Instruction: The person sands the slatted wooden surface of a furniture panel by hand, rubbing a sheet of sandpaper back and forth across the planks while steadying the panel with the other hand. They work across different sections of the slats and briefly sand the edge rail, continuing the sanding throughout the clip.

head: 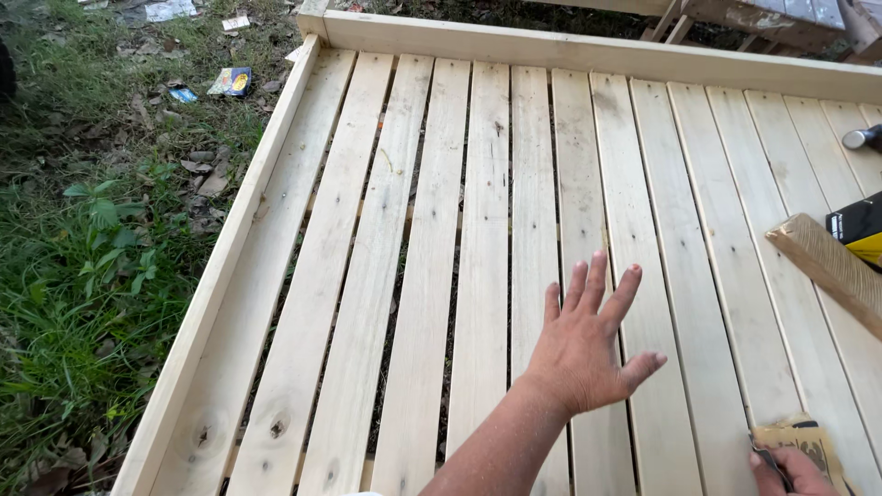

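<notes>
— Pale pine slats, a whole slatted wooden platform (478,276) with a raised rim, laid over grass. What's the left hand (588,344) doing?

— Lying flat on a middle slat, fingers (597,280) spread, palm down, likely feeling the grain for roughness.

— And the right hand (795,470)?

— At the platform's near right corner, fingers pinching a tan folded sheet of sandpaper (799,443), kept low against the boards, ready to rub by the look of it.

— Anything else nearby?

— Along the right edge: a light wooden handle (827,266) lying slantwise, a black-and-yellow box (859,230) behind it, a dark rounded tool end (864,138) farther back. Litter (230,81) lies in the grass beyond the left rim.
</notes>
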Motion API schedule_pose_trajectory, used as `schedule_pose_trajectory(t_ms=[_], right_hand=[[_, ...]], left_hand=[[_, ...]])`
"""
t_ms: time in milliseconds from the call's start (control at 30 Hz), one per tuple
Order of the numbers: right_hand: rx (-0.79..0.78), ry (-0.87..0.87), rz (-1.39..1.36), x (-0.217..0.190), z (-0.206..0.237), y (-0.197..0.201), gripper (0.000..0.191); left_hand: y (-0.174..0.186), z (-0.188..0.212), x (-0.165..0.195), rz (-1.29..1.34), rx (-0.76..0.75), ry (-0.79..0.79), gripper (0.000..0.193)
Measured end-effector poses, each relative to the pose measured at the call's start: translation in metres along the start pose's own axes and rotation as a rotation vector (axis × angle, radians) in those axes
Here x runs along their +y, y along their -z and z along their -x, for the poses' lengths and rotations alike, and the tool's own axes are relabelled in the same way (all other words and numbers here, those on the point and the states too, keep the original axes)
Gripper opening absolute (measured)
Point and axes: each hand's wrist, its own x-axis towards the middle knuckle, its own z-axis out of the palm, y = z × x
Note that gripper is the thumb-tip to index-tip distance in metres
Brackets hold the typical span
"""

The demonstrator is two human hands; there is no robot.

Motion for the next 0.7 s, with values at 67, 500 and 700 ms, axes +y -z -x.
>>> schedule_pose_trajectory(t_ms=[67, 500, 700], right_hand=[[-0.001, -0.064, -0.025, -0.001, -0.002, -0.001, 0.03], [0.011, 0.092, 0.205, -0.007, -0.014, 0.005, 0.039], [-0.018, -0.005, 0.21, 0.0, -0.005, 0.0, 0.034]], left_hand=[[-0.003, 0.0, 0.0, 0.016, -0.081, 0.028, 0.101], [0.01, 0.001, -0.001, 0.092, -0.104, 0.104, 0.09], [-0.003, 0.005, -0.01, 0.001, -0.285, 0.247, 0.091]])
